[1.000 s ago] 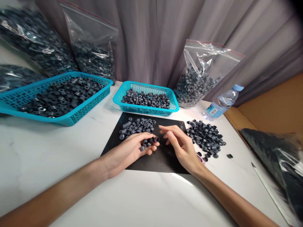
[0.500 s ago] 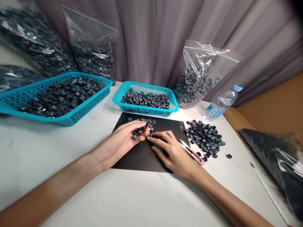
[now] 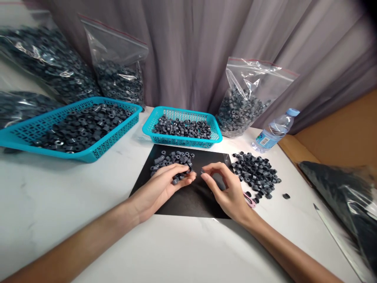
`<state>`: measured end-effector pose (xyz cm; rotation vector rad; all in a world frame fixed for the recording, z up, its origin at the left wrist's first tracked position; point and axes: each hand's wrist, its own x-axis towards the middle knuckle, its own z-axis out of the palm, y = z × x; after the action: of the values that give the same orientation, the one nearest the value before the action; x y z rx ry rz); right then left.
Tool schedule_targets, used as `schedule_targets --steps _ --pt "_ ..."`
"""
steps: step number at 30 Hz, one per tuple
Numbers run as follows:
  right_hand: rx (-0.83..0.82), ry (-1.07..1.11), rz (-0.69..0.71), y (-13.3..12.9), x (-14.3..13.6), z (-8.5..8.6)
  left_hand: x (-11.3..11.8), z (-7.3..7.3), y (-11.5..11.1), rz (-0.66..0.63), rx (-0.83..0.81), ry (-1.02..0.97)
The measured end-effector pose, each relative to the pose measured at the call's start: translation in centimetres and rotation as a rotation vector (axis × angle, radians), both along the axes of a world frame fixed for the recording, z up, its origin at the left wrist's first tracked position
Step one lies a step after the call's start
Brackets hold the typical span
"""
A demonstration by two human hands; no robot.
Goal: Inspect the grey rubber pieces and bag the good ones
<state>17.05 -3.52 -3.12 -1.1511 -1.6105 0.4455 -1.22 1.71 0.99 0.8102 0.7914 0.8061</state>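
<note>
My left hand (image 3: pixel 159 186) is curled, palm turned up, around several small dark grey ring-shaped parts (image 3: pixel 176 181). One of them shows between its thumb and index fingertips. Facing it, my right hand (image 3: pixel 228 188) pinches a small grey piece (image 3: pixel 202 171) between thumb and index finger; most of the piece is hidden by the fingertips. Both hands are over a black mat (image 3: pixel 188 204), a short gap apart. Behind the left hand, a heap of grey rings (image 3: pixel 176 156) lies on the mat. Pink-handled snips (image 3: pixel 249 200) lie partly hidden behind my right hand.
A pile of dark caps (image 3: pixel 256 173) lies right of the mat. Behind stand a small blue basket (image 3: pixel 182 141) and a larger blue basket (image 3: pixel 91 153), both holding rings. Around them are a zip bag of rings (image 3: pixel 241 112), more filled bags, and a water bottle (image 3: pixel 272 131).
My right hand has drawn away from the left fingers to the right, pinching a small piece. My left hand has come slightly nearer and right, uncovering more of the heap.
</note>
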Motion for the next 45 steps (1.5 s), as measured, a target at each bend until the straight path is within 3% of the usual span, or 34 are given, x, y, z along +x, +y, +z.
schedule_targets --steps 6,12,20,26,32,36,45 --pt "-0.045 0.037 0.013 0.0 0.2 0.3 0.1 0.1 -0.4 -0.07 0.014 0.038" --pt "0.018 -0.001 0.024 0.1 0.4 0.7 -0.1 0.1 -0.6 -0.137 0.009 0.028" --pt "0.046 -0.106 0.015 -0.2 0.3 0.8 0.3 -0.2 -1.5 -0.144 -0.114 0.002" --pt "-0.023 -0.13 -0.036 0.3 0.2 0.3 0.3 0.1 -0.9 -0.13 -0.074 0.015" --pt "-0.037 -0.421 0.104 0.3 0.0 0.2 -0.7 1.1 0.5 -0.058 0.102 0.049" --pt "-0.041 -0.522 0.138 0.1 -0.2 0.0 -1.0 1.0 1.0 -0.012 0.193 0.101" --pt "0.011 -0.229 0.056 0.3 0.0 -0.1 -0.6 0.8 0.6 -0.041 0.268 0.224"
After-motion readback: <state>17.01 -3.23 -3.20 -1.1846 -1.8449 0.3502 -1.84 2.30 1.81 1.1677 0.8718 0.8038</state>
